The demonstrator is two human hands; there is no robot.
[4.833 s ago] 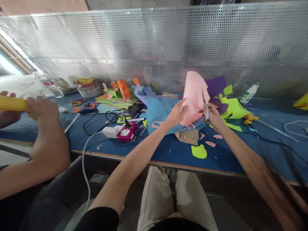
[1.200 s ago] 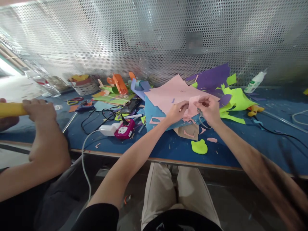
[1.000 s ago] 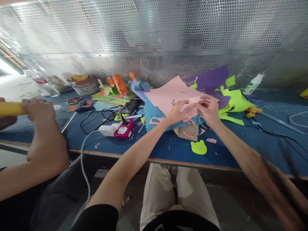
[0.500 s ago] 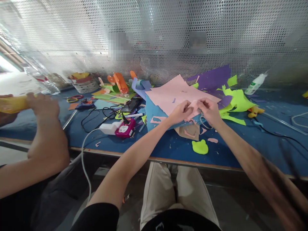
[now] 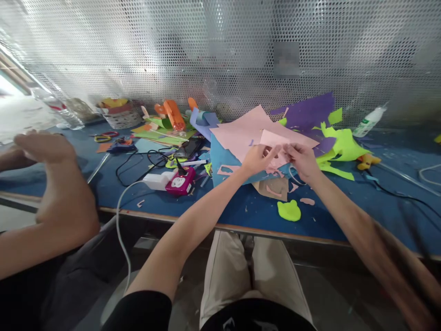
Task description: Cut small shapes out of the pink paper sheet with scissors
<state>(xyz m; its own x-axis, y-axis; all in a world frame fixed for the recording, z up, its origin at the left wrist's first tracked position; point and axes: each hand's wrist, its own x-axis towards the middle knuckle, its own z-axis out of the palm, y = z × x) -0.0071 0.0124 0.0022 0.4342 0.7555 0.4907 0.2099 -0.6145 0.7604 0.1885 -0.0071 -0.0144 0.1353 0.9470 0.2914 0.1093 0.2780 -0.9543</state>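
Observation:
My left hand [image 5: 259, 157] and my right hand [image 5: 302, 160] meet over the blue table [image 5: 241, 214], both pinching a small pink paper piece [image 5: 275, 142]. A loop of the scissors [image 5: 292, 174] hangs under my right hand. Beneath them lie a large pink sheet [image 5: 246, 133] and a blue sheet [image 5: 225, 161] with cut-outs. A lime green cut-out shape [image 5: 289, 210] lies near the table's front edge, with pink scraps around it.
A co-worker's hand [image 5: 46, 147] and forearm are at the left. A magenta power strip [image 5: 179, 182] with white plug and cables sits left of centre. Purple sheet [image 5: 310, 112], lime scraps [image 5: 339, 147], a glue bottle [image 5: 370, 120], an orange tool [image 5: 172, 114] and a basket [image 5: 119, 115] lie at the back.
The big pink sheet, earlier held upright and cut with scissors, now lies flat. My hands keep folding and turning a small pink piece. The co-worker's hand has opened and the yellow object is gone from view.

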